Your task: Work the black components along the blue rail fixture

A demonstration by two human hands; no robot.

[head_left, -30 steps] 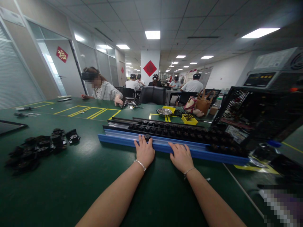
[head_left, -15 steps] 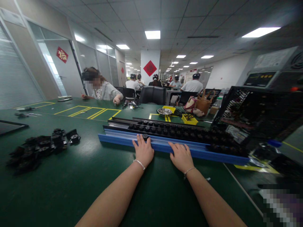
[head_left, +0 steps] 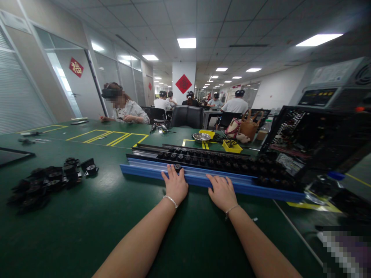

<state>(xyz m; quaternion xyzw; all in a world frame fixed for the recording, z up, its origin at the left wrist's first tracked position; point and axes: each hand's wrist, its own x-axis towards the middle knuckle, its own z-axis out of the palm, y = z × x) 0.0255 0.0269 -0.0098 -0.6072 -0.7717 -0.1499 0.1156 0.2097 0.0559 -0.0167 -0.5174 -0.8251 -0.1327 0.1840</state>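
Observation:
A long blue rail (head_left: 156,174) with a channel lies across the table in front of me. My left hand (head_left: 176,184) reaches over its front wall, fingertips in the channel, closed around a small black part (head_left: 177,167) between finger and thumb. Farther right, my right hand (head_left: 223,192) grips the same front wall, its fingers bent over the edge and the thumb low on the near side. Black parts (head_left: 268,181) sit in the rail's right end. Behind it, dark rails (head_left: 203,156) carry rows of similar parts.
Loose black parts (head_left: 48,179) lie heaped on the green table (head_left: 121,231) at left. Beyond the rails are a metal bowl (head_left: 201,137) and a yellow bin (head_left: 232,146). An open computer case (head_left: 313,135) and a clear bottle (head_left: 323,188) stand right. A co-worker (head_left: 124,106) sits across.
The co-worker's outstretched arm has drawn back from the table toward the body, and the head has shifted slightly. My two hands and the blue rail stay practically where they were.

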